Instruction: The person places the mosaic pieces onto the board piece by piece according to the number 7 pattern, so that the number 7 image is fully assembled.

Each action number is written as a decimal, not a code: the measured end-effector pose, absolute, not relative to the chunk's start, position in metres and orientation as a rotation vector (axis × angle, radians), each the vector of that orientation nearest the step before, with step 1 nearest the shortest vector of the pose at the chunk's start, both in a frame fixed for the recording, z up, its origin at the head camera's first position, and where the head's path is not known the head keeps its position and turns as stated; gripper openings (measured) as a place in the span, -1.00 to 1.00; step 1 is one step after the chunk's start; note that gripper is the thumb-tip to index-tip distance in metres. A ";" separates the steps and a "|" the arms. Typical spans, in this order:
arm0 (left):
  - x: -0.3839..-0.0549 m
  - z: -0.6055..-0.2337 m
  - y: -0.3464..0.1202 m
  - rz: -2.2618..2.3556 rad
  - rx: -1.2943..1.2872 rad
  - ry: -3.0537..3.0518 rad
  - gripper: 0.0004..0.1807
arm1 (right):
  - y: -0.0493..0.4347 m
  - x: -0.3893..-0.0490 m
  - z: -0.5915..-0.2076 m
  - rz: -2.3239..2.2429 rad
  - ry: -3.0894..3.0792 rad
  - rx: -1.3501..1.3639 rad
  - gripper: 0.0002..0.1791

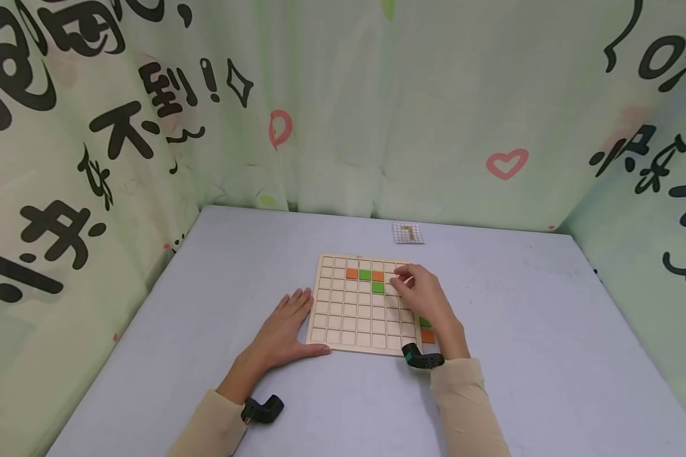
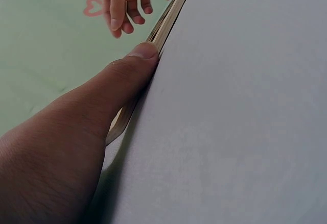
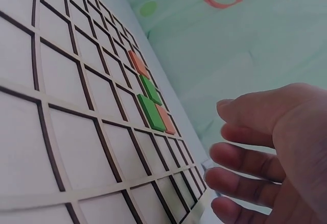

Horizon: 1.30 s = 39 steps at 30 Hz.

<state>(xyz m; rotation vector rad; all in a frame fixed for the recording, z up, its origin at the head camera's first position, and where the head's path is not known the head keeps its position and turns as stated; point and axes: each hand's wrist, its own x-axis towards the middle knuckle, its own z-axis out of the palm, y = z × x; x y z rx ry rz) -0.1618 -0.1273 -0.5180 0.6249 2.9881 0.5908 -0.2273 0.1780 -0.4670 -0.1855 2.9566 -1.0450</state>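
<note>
Right hand (image 1: 425, 295) is loosely curled, nothing visible in it — fingertips over the right side of the board (image 1: 343, 322); four tiles (image 1: 378, 288) sit just left of them; loose tiles (image 1: 427, 336) lie beside the board, back toward the wrist; left hand (image 1: 281, 331) is straight-fingered, thumb against the near edge — a brace worth holding; best set any tile down level, neighbours untouched.

Left hand (image 1: 282, 330) at lower-left corner of gridded board (image 1: 349, 324). Right hand (image 1: 425, 295) over its right side. Four tiles (image 1: 378, 287), orange and green, in cells. Card (image 1: 400, 233) beyond far edge.
</note>
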 end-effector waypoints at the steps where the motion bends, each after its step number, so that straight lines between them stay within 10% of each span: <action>1: -0.162 -0.518 -0.127 0.591 0.624 2.989 0.24 | 0.179 -0.227 -0.467 -1.044 2.956 -0.184 -0.58; 39: -0.163 -0.521 -0.127 0.579 0.593 2.976 0.25 | 0.217 -0.215 -0.470 -0.980 2.918 -0.134 -0.52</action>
